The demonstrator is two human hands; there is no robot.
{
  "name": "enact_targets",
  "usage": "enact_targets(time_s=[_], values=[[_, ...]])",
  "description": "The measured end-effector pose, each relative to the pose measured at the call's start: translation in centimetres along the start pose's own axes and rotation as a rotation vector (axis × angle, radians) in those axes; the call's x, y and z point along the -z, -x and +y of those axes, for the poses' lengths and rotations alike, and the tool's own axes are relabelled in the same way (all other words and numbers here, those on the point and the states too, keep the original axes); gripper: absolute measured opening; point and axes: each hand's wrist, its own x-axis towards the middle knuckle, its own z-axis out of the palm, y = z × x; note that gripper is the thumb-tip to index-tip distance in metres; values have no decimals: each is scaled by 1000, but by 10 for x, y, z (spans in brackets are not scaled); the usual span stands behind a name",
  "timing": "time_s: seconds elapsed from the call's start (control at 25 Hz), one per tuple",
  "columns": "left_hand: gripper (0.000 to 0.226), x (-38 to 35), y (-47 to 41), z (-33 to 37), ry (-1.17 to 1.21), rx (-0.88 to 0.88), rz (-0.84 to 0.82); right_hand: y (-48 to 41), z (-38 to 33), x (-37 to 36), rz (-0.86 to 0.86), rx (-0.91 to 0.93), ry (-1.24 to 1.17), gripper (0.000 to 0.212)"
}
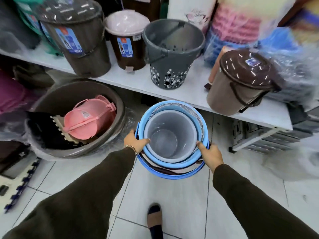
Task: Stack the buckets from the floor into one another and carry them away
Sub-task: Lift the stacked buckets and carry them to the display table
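A stack of nested buckets point(172, 163) is in front of me above the tiled floor: a grey bucket point(170, 128) sits inside light blue ones, with a darker blue rim outermost. My left hand point(135, 142) grips the stack's left rim, thumb over the edge. On the right rim, my right hand point(209, 155) grips the same way. Both arms wear dark sleeves.
A white shelf point(189, 94) right behind the stack carries brown lidded bins point(77, 40), a grey perforated bucket point(170, 54) and a beige bin point(240, 83). A large brown tub point(51, 150) with pink baskets stands left on the floor. My shoe point(154, 219) is below.
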Motion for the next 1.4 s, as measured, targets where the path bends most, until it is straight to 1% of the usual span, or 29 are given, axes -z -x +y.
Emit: enact_targets(time_s=[0.08, 0.16, 0.24, 0.32, 0.4, 0.48, 0.56, 0.6, 0.68, 0.72, 0.8, 0.88, 0.96, 1.0, 1.04, 1.12, 1.16, 1.2, 1.28, 1.36, 1.4], values=[[56, 35, 49, 43, 62, -43, 19, 50, -52, 31, 27, 84, 6, 36], [59, 67, 93, 83, 127, -115, 37, 97, -102, 59, 67, 175, 5, 38], [57, 95, 128, 119, 167, -197, 69, 132, -145, 80, 103, 274, 26, 35], [53, 123, 156, 160, 195, -281, 106, 161, -193, 101, 125, 371, 6, 34], [57, 147, 172, 204, 229, -371, 153, 173, -237, 116, 153, 471, -8, 41], [52, 165, 171, 249, 255, -452, 183, 171, -284, 126, 190, 564, 0, 46], [45, 178, 157, 291, 268, -508, 211, 159, -328, 129, 208, 612, -23, 50], [45, 184, 144, 313, 281, -527, 208, 149, -351, 128, 208, 637, -36, 45], [46, 188, 108, 354, 285, -541, 184, 117, -394, 123, 202, 655, -37, 28], [45, 188, 84, 372, 272, -529, 186, 96, -412, 119, 198, 656, -35, 27], [48, 183, 31, 403, 250, -502, 184, 42, -440, 108, 214, 605, -9, 39], [53, 173, -21, 424, 218, -450, 164, -28, -453, 96, 209, 535, 31, 52], [51, 158, -79, 437, 171, -337, 128, -103, -457, 80, 181, 400, 54, 74], [51, 150, -105, 438, 144, -275, 101, -112, -465, 70, 180, 338, 65, 81], [51, 140, -131, 438, 126, -217, 75, -130, -466, 61, 164, 289, 80, 78], [52, 124, -172, 432, 88, -121, 29, -154, -462, 45, 145, 200, 119, 61], [51, 116, -188, 428, 57, -86, 10, -170, -456, 37, 146, 148, 141, 61], [50, 109, -201, 423, 36, -68, -6, -181, -447, 30, 159, 119, 158, 66], [49, 98, -221, 412, -72, -56, -30, -205, -429, 18, 151, 59, 199, 70], [57, 90, -234, 403, -196, -65, -36, -216, -420, 7, 168, 12, 241, 73], [65, 87, -236, 400, -211, -57, -44, -216, -418, 5, 178, -13, 262, 73]])
